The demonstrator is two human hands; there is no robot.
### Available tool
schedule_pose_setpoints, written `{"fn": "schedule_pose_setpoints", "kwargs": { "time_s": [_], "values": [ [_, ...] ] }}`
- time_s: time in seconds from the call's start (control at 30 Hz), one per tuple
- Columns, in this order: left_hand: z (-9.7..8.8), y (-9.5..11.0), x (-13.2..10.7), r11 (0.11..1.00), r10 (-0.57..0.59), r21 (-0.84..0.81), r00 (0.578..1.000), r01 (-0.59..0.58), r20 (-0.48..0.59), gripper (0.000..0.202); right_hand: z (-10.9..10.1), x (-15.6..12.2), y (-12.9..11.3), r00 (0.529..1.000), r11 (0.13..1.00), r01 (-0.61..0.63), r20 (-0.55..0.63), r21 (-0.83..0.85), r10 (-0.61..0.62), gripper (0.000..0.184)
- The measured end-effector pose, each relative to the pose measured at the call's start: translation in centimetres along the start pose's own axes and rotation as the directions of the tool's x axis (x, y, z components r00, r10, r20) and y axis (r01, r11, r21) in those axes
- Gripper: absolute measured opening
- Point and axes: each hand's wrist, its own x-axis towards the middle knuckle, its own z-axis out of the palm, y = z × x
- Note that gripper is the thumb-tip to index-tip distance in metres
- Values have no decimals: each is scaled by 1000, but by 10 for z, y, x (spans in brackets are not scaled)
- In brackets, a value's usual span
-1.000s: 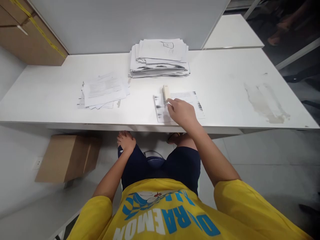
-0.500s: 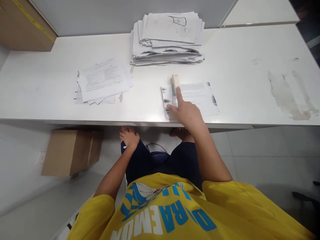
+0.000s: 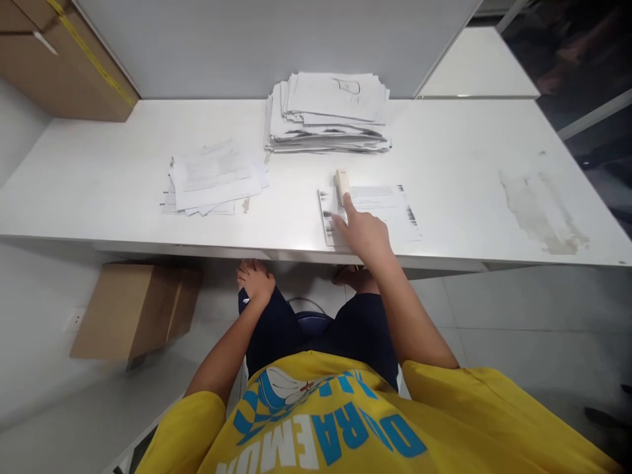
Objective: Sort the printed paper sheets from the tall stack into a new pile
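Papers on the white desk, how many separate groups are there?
3: a thick stack at the back, a loosely spread pile on the left, and printed paper partly under the right hand. Single sheets can't be counted; many are hidden.

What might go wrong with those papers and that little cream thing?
The cream object might slip, since the right hand seems to meet it with just one finger. The printed papers under that hand lie near the front edge of the table, so a tug could pull them off. The paper stack behind looks uneven, so a bump might spill it.
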Motion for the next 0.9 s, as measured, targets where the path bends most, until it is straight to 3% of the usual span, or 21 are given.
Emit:
{"fn": "schedule_pose_setpoints", "kwargs": {
  "time_s": [0.13,0.2,0.27,0.37,0.47,0.57,0.63,0.67,0.73,0.8,0.9],
  "values": [
    [1,0,-2,1000,11,16,1000,-11,-14,68,-19,-15,14,990,991,123,-64,-53,-126,84],
    [0,1,-4,1000,22,20,1000,-22,-21,67,-22,-26,31,956,961,257,-121,-103,-268,93],
    [0,3,-4,999,22,26,999,-21,-28,68,-17,-38,51,913,910,372,-105,-182,-394,95],
    [0,4,-3,1000,17,24,999,-16,-39,69,-3,-56,77,884,855,442,-31,-272,-467,69],
    [1,1,-2,1000,25,13,999,-24,-46,69,3,-70,93,882,849,441,-38,-291,-470,50],
    [2,-2,-1,1000,22,10,999,-21,-29,69,-10,-79,97,886,887,395,-156,-240,-437,49],
    [3,-3,-1,1000,15,9,1000,-15,-25,68,-24,-83,96,880,938,297,-331,-178,-341,46],
    [3,-4,-1,1000,14,8,999,-14,-32,67,-31,-83,95,857,964,232,-442,-132,-267,45],
    [3,-4,-1,1000,19,7,999,-19,-51,67,-45,-77,91,762,993,116,-641,-3,-91,50],
    [3,-4,-1,1000,24,11,998,-23,-56,67,-57,-58,85,668,989,74,-742,130,47,57],
    [2,-4,0,1000,19,17,999,-18,-37,67,-76,-4,65,646,973,111,-758,204,85,63]
  ]
}}
